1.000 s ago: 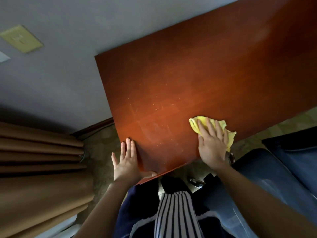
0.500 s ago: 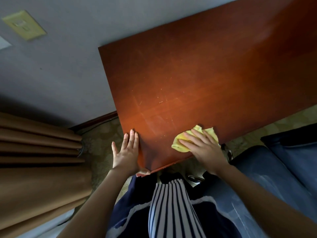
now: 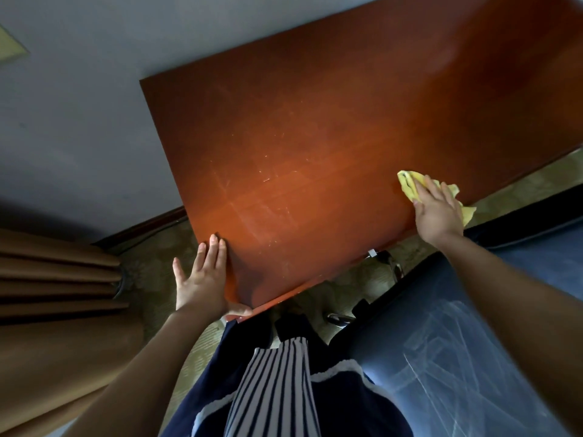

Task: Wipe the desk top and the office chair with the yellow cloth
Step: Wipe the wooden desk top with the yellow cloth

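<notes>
The crumpled yellow cloth lies on the desk at the right of the frame, just inside the desk's near edge, with one corner hanging past that edge. The right hand lies flat on top of it, fingers straight and close together, pressing it to the wood rather than gripping it. Under both, the reddish-brown wooden desk top fills the middle and upper right of the frame; it shows fine scratches and dull, smeary patches toward its lower left corner. The left hand rests at that corner, fingers straight along the desk's side edge and thumb lying along the near edge, holding nothing; it looks to be bracing the person. At the lower right the blue upholstered office chair stands beside the person, apart from the cloth, its surface marked with pale streaks. A plain grey wall takes the upper left, a brown pleated curtain the left edge, and patterned carpet shows between them and the desk. The step in hand appears to be the desk top, along its near strip; the chair looks not yet wiped. The next move calls for a flat, firm sweep back across the wood toward the smeared patches, keeping the cloth from slipping off the edge.
</notes>
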Tool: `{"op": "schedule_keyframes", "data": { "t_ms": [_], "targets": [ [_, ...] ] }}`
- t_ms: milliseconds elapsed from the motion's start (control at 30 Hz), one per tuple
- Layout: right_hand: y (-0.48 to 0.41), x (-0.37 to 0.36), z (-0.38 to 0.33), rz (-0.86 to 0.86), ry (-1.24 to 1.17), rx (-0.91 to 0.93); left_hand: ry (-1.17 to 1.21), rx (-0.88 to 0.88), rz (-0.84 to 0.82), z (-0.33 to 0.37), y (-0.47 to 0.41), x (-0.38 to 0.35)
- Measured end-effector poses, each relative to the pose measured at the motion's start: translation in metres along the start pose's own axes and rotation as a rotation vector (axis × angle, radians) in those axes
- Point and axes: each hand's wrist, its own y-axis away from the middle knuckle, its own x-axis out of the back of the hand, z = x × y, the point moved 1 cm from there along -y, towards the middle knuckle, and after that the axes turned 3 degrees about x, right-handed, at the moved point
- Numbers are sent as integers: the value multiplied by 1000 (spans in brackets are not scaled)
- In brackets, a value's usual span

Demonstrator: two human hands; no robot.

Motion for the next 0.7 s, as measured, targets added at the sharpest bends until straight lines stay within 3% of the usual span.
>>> {"op": "schedule_keyframes", "data": {
  "t_ms": [133, 233, 400, 700],
  "targets": [
    [-8, 5, -15, -62, -1, -119, 20, -4, 31, -4, 0, -3],
    [6, -5, -34, -7, -45, -138, 30, -20, 36, -5, -1, -5],
    [49, -35, -67, 78, -32, 80, 35, -45, 52, -1, -1, -3],
    [127, -80, -151, -20, -12, 569, 13, -63, 44, -2, -1, -3]
  ]
}}
